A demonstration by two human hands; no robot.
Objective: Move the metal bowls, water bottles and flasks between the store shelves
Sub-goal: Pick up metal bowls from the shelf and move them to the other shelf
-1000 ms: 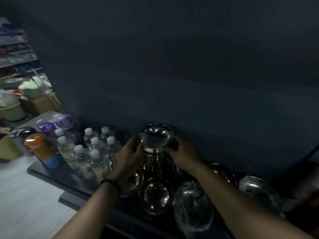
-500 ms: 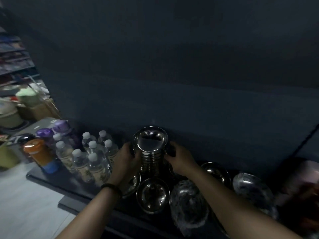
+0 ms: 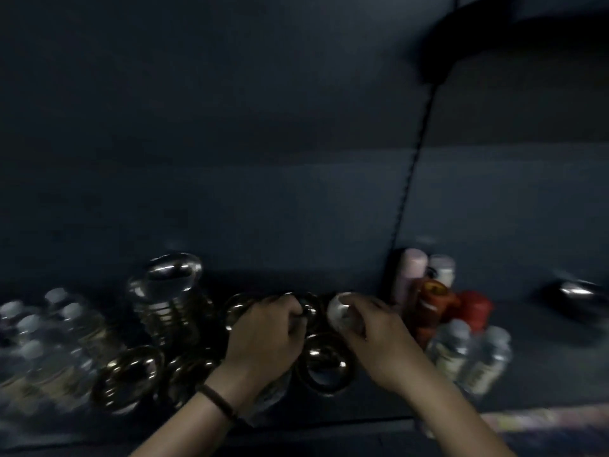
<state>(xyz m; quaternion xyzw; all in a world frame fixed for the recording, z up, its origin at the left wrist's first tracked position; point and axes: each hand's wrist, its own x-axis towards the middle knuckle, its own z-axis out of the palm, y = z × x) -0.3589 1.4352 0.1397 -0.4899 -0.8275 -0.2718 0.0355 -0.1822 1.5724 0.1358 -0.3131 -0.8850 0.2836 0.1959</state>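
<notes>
The view is dim and blurred. A tall stack of metal bowls [image 3: 168, 298] stands on the dark shelf [image 3: 543, 364], left of my hands. My left hand [image 3: 267, 331] curls over the rim of a metal bowl [image 3: 311, 310] at the back. My right hand [image 3: 375, 334] grips a shiny small bowl [image 3: 339, 311] just beside it. Loose bowls lie in front: one [image 3: 128, 377] at the left, one [image 3: 326, 366] between my wrists. Water bottles [image 3: 49, 341] cluster at the far left, and more water bottles [image 3: 468, 354] stand right of my right hand. Flasks [image 3: 431, 308] stand behind those.
A pink bottle [image 3: 412, 272] and a red-capped flask [image 3: 474, 308] stand against the upright post [image 3: 408, 179]. Another metal bowl [image 3: 576, 295] sits alone at the far right. The shelf's back panel rises close behind everything.
Both hands have let go of the tall bowl stack and moved right to smaller bowls. The view has swung right, bringing the flasks and right-hand bottles into sight.
</notes>
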